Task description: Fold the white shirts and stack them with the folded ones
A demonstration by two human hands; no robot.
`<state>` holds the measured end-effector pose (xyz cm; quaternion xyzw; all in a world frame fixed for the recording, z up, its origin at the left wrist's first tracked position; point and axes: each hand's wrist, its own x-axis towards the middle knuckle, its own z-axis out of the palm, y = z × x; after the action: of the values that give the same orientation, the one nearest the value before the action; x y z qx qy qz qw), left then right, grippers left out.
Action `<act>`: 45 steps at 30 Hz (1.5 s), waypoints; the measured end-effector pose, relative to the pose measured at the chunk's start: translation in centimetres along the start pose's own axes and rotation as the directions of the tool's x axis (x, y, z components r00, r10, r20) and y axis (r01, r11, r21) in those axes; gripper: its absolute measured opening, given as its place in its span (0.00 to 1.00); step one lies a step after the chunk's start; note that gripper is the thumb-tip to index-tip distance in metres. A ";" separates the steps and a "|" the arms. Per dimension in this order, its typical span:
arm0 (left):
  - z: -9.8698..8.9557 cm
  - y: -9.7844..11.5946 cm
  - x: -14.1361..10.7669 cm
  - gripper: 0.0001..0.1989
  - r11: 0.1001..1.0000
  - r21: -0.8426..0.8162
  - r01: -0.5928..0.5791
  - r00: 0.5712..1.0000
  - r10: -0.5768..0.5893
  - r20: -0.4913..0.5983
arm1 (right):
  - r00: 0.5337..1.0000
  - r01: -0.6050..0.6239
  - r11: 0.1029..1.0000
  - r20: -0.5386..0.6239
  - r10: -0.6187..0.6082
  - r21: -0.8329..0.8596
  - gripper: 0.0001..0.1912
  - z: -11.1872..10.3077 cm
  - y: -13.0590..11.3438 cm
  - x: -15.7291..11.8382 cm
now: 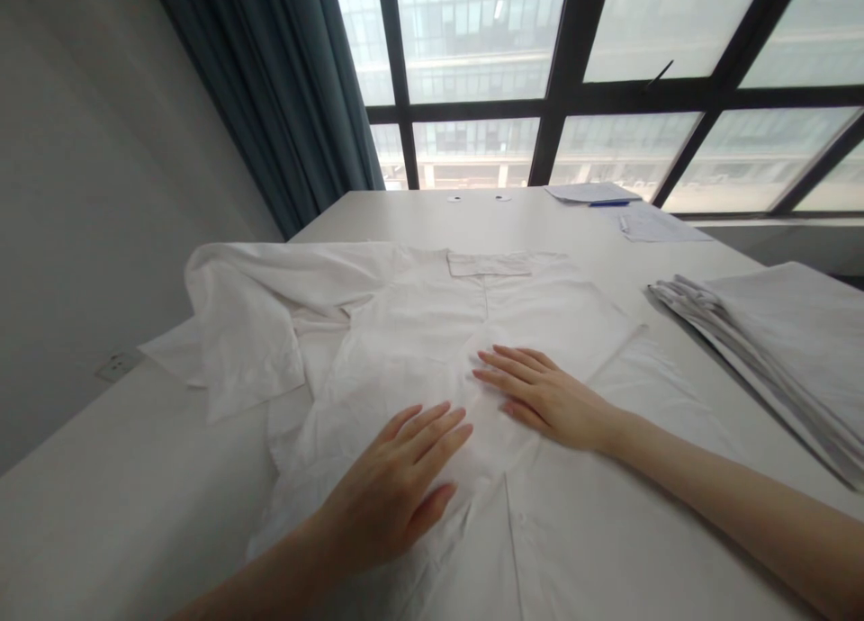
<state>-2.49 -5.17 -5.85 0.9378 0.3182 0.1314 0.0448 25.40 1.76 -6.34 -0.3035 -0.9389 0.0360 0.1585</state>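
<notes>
A white shirt-like garment [405,333] lies spread over the table, its collar band [490,264] at the far side. One sleeve [249,315] is bent over at the left, near the table edge. My left hand [398,481] is over the lower middle of the garment, fingers stretched out, palm down. Further up and to the right, my right hand [540,391] lies flat on the cloth with its fingers extended. Neither hand grips anything. The near end of the garment runs out of view below, partly hidden by my left forearm.
The table [418,216] is white. At the right is a stack of folded white cloth [789,342]. Papers [587,193] and a blue pen [608,203] lie at the far right. Beyond stand a dark-framed window [553,99] and a blue curtain [290,90]. A wall socket [118,366] is at left.
</notes>
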 end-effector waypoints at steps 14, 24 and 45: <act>0.0 0.0 -0.3 0.35 0.999 0.025 0.036 0.989 -0.039 0.141 | 0.997 0.078 0.996 -0.011 -0.077 0.032 0.21 0.0 -0.3 0.1; 0.0 0.0 -0.3 0.33 1.000 0.012 0.024 0.992 -0.026 0.127 | 0.990 0.138 0.987 0.008 -0.139 0.083 0.20 -0.3 -0.9 0.3; -1.0 0.2 0.2 0.20 0.997 -0.069 -0.022 0.997 0.017 -0.076 | 0.996 -0.004 1.000 -0.085 0.005 0.012 0.15 -0.3 -0.5 0.2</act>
<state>-2.47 -5.18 -4.82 0.9331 0.3057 0.1784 0.0642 25.03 1.45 -5.90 -0.3061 -0.9303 0.0287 0.2001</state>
